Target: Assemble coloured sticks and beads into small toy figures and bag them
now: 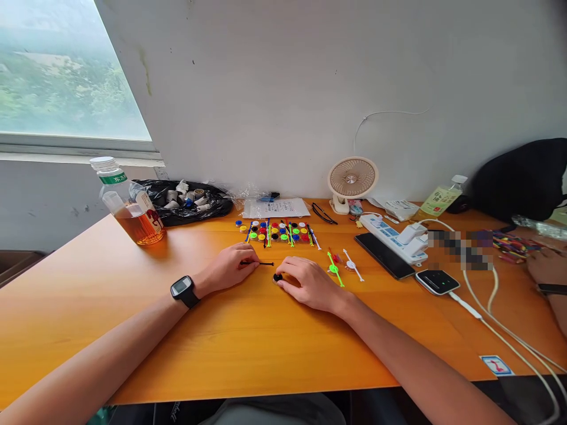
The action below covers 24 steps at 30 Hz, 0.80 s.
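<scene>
My left hand point(228, 268) is closed on the end of a thin black plastic arrow point(266, 264), which points right, low over the table. In the fingers of my right hand point(312, 284) is a small black round button-like piece point(277, 277), with something clear seeming to sit under it. To the right of that hand lie a green arrow spinner point(335, 270) and a white arrow spinner point(354, 265), with a small red piece point(336, 258) by them. Beyond both hands, several coloured round pieces point(283, 237) and arrows are set out in rows.
A bottle of amber drink point(139, 221) and a black plastic bag point(177, 206) stand left. At the back are a paper sheet point(277, 208) and a fan point(353, 180). Rightward lie a phone point(384, 255), a power strip point(394, 237), cables and another person's hand point(547, 268).
</scene>
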Motion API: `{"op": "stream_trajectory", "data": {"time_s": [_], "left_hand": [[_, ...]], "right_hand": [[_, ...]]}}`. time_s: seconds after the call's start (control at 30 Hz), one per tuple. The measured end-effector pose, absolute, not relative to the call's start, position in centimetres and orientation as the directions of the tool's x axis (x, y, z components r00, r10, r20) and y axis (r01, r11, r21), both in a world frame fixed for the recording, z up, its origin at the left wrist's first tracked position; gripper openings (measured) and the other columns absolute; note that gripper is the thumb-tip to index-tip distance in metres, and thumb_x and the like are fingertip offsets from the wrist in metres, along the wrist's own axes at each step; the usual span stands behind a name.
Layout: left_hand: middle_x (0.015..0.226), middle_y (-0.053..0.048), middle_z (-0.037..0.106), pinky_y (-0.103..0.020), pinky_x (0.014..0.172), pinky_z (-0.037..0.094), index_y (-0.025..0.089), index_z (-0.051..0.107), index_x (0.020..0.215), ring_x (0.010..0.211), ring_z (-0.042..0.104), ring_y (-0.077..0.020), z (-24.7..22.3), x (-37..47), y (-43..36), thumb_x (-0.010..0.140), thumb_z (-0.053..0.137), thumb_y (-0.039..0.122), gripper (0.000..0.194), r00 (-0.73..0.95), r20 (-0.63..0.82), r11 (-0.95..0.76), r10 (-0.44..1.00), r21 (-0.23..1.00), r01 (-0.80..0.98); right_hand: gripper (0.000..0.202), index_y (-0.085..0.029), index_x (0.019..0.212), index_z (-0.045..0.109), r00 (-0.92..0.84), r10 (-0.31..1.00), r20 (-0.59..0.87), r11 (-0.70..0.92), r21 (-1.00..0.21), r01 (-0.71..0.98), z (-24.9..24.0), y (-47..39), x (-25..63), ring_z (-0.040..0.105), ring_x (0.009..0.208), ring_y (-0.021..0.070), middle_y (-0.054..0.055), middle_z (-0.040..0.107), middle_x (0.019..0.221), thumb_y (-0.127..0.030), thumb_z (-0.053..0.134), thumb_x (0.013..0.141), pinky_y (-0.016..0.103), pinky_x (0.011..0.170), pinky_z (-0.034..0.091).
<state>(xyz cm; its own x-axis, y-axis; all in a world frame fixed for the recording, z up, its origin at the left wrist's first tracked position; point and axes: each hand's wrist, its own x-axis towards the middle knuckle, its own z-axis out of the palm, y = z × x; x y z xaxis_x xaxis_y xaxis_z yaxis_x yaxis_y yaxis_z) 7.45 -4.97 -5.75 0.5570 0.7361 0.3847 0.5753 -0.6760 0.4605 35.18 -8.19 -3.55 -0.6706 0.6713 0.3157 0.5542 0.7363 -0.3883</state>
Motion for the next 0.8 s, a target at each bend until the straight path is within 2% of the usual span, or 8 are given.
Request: {"op": "stream_trajectory", "data": {"time_s": [0.13,0.27,0.37,0.47,0.57,0.63,0.7,0.8], "left_hand": [[0.102,-0.006,0.075,-0.033,0.086,0.054,0.024,0.074,0.105,0.097,0.069,-0.0216,-5.6,7.5,-5.0,0.107,0.054,0.034,0.022,0.565,0.376,-0.677,0.734,0.472,0.565],[0.101,-0.005,0.076,-0.035,0.086,0.055,0.024,0.073,0.105,0.095,0.069,-0.0217,-5.7,7.6,-5.1,0.107,0.056,0.036,0.021,0.53,0.39,-0.657,0.753,0.491,0.572],[0.104,-0.005,0.076,-0.035,0.09,0.056,0.024,0.073,0.109,0.098,0.07,-0.0217,-5.9,7.8,-5.2,0.105,0.059,0.034,0.017,0.486,0.452,-0.664,0.748,0.511,0.546],[0.107,-0.006,0.076,-0.034,0.091,0.057,0.024,0.074,0.112,0.099,0.071,-0.0207,-5.9,8.3,-5.5,0.105,0.061,0.032,0.016,0.448,0.518,-0.684,0.729,0.533,0.498],[0.105,-0.007,0.076,-0.033,0.09,0.057,0.023,0.075,0.107,0.097,0.071,-0.0197,-5.7,8.8,-6.1,0.106,0.06,0.032,0.017,0.474,0.547,-0.724,0.69,0.538,0.432],[0.104,-0.007,0.077,-0.033,0.09,0.057,0.023,0.076,0.104,0.095,0.071,-0.0193,-5.6,9.3,-6.5,0.107,0.06,0.032,0.018,0.509,0.56,-0.755,0.654,0.526,0.391],[0.104,-0.007,0.077,-0.032,0.09,0.057,0.023,0.076,0.104,0.095,0.071,-0.019,-5.5,9.7,-6.9,0.107,0.061,0.031,0.018,0.54,0.565,-0.778,0.624,0.511,0.365],[0.106,-0.007,0.077,-0.032,0.09,0.057,0.023,0.077,0.104,0.096,0.071,-0.0192,-5.6,10.0,-7.2,0.107,0.061,0.029,0.017,0.574,0.557,-0.795,0.6,0.495,0.35]], "right_hand": [[0.015,-0.023,0.111,0.072,-0.637,0.699,0.325,0.712,-0.4,0.577,-4.0,-7.7,35.3,0.069,0.099,0.0226,0.006,0.075,0.105,-0.016,0.066,0.1,0.034,0.087,0.051],[0.02,-0.024,0.112,0.072,-0.618,0.708,0.342,0.701,-0.444,0.557,-4.6,-7.4,35.2,0.069,0.097,0.0214,0.005,0.075,0.102,-0.013,0.062,0.1,0.033,0.086,0.051],[0.02,-0.025,0.118,0.068,-0.539,0.768,0.346,0.638,-0.491,0.594,-5.0,-7.6,35.0,0.068,0.09,0.0206,0.003,0.073,0.098,-0.019,0.068,0.098,0.032,0.081,0.05],[0.03,-0.026,0.123,0.061,-0.45,0.816,0.363,0.578,-0.521,0.629,-4.9,-7.9,34.8,0.066,0.083,0.0193,0.002,0.071,0.102,-0.027,0.073,0.095,0.031,0.075,0.05],[0.039,-0.027,0.134,0.056,-0.412,0.809,0.419,0.586,-0.524,0.618,-4.6,-8.2,34.7,0.066,0.088,0.0199,0.006,0.069,0.118,-0.03,0.07,0.098,0.033,0.081,0.051],[0.036,-0.028,0.136,0.056,-0.426,0.807,0.409,0.591,-0.556,0.585,-4.4,-8.2,34.6,0.066,0.089,0.0196,0.006,0.069,0.118,-0.03,0.065,0.101,0.033,0.082,0.052],[0.025,-0.027,0.129,0.061,-0.455,0.811,0.369,0.581,-0.605,0.545,-4.5,-8.2,34.6,0.066,0.085,0.0184,0.004,0.07,0.11,-0.029,0.061,0.104,0.031,0.078,0.052],[0.012,-0.024,0.107,0.068,-0.489,0.801,0.344,0.582,-0.638,0.505,-4.8,-8.0,34.5,0.064,0.081,0.0175,0.003,0.07,0.097,-0.027,0.057,0.105,0.029,0.072,0.049]]}}
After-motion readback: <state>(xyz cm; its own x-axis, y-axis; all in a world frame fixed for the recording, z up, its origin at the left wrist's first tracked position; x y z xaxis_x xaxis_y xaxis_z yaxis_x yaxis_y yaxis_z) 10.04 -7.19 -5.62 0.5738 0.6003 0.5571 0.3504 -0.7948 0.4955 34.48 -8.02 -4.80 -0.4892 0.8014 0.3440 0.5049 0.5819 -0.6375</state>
